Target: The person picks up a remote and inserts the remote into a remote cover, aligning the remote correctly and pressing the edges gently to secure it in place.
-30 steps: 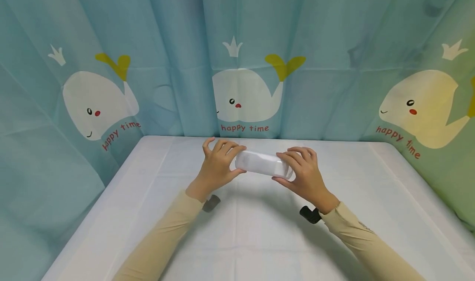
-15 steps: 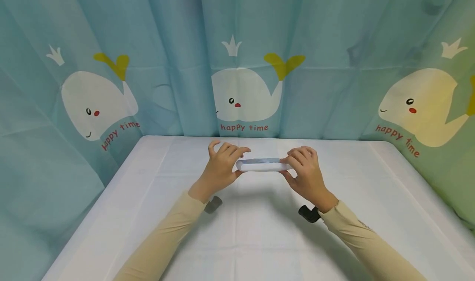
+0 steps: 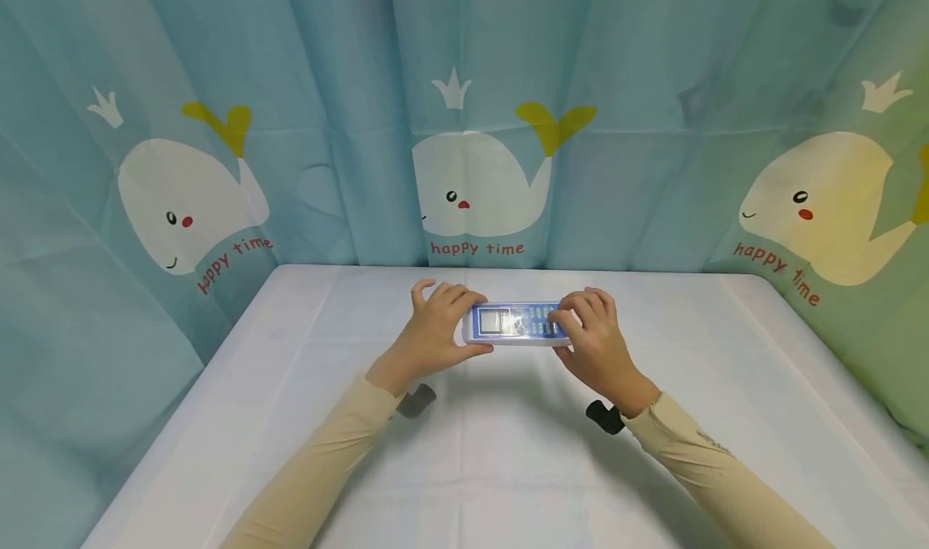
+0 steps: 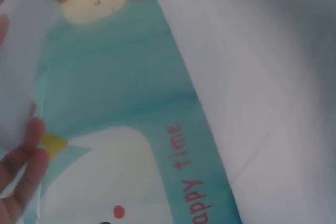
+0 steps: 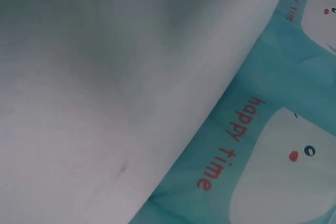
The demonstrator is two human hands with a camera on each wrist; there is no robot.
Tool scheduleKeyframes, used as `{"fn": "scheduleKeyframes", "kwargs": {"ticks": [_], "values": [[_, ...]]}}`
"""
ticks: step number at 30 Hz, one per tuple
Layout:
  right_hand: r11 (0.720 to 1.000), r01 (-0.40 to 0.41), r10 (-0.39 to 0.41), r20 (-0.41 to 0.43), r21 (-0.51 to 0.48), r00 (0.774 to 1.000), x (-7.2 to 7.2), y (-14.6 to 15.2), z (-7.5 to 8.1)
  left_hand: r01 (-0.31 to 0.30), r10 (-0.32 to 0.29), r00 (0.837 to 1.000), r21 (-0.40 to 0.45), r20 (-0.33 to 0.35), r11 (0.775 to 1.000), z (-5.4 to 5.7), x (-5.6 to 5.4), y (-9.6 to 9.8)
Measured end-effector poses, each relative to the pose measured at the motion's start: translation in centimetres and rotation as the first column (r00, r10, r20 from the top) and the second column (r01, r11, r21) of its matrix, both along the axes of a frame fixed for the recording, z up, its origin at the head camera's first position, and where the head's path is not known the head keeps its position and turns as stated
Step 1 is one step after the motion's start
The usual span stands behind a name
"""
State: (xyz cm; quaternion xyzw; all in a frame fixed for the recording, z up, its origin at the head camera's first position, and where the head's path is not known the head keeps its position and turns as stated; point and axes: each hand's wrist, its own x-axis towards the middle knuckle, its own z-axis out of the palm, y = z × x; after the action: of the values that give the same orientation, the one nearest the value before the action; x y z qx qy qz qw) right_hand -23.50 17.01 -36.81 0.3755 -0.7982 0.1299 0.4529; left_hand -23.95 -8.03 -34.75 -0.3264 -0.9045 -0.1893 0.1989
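Held level above the table is a remote control (image 3: 514,323), white with a blue front, a grey screen at its left end and rows of buttons toward its right. My left hand (image 3: 430,333) pinches the screen end between thumb below and fingers above. The other end is gripped by my right hand (image 3: 599,341), whose curled fingers cover some of the buttons. In the left wrist view the remote's plain white back (image 4: 21,61) shows at the left edge, with blurred fingertips (image 4: 32,135) close by. Neither the right hand nor the remote appears in the right wrist view.
A white cloth covers the table (image 3: 464,452). Behind it hangs a blue-green curtain (image 3: 363,130) printed with white whales, meeting the table's far edge. Black wrist-camera mounts (image 3: 605,417) sit under the wrists.
The remote has been turned over in both hands: its white back faced the head camera, then its thin edge, and now its blue button side. The hands stay in nearly the same place.
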Motion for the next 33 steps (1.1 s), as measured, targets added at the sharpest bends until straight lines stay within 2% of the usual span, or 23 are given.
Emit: {"fn": "scheduleKeyframes", "kwargs": {"ticks": [3, 6, 10, 15, 20, 23, 26, 28, 33], "values": [[0.999, 0.027, -0.029, 0.111, 0.025, 0.993, 0.0, 0.1, 0.2, 0.014, -0.012, 0.998, 0.030, -0.068, 0.999, 0.0, 0.0, 0.0], [0.998, 0.042, -0.050, 0.197, 0.044, 0.979, -0.1, 0.3, 0.3, 0.008, -0.001, 0.988, 0.043, -0.157, 0.999, -0.1, 0.1, 0.1], [0.996, 0.050, -0.063, 0.210, 0.070, 0.976, -0.1, 0.5, 0.5, -0.009, 0.023, 0.974, 0.063, -0.224, 0.998, -0.4, 0.0, 0.1], [0.995, 0.075, -0.086, 0.204, 0.064, 0.975, -0.1, 0.5, 0.4, -0.023, 0.036, 0.975, 0.058, -0.220, 0.998, -0.5, -0.2, 0.0], [0.989, 0.130, -0.144, 0.247, 0.072, 0.958, 0.0, -0.2, -0.3, -0.044, 0.048, 0.987, 0.027, -0.156, 0.999, -0.1, -1.4, -0.3], [0.975, 0.185, -0.213, 0.288, 0.121, 0.934, 0.0, -0.9, -0.8, -0.044, 0.042, 0.996, -0.023, -0.084, 0.999, 0.2, -2.7, -0.5], [0.957, 0.237, -0.282, 0.350, 0.165, 0.893, 0.0, -2.0, -1.1, -0.022, 0.024, 1.000, -0.095, 0.018, 0.995, 0.2, -4.3, -1.0], [0.949, 0.258, -0.311, 0.403, 0.182, 0.861, -0.3, -2.9, -1.3, -0.011, 0.024, 0.996, -0.146, 0.089, 0.989, 0.1, -5.4, -1.5], [0.946, 0.252, -0.324, 0.553, 0.205, 0.768, -2.0, -5.4, -1.8, -0.038, 0.094, 0.968, -0.231, 0.234, 0.972, -0.6, -7.4, -3.9]]}}
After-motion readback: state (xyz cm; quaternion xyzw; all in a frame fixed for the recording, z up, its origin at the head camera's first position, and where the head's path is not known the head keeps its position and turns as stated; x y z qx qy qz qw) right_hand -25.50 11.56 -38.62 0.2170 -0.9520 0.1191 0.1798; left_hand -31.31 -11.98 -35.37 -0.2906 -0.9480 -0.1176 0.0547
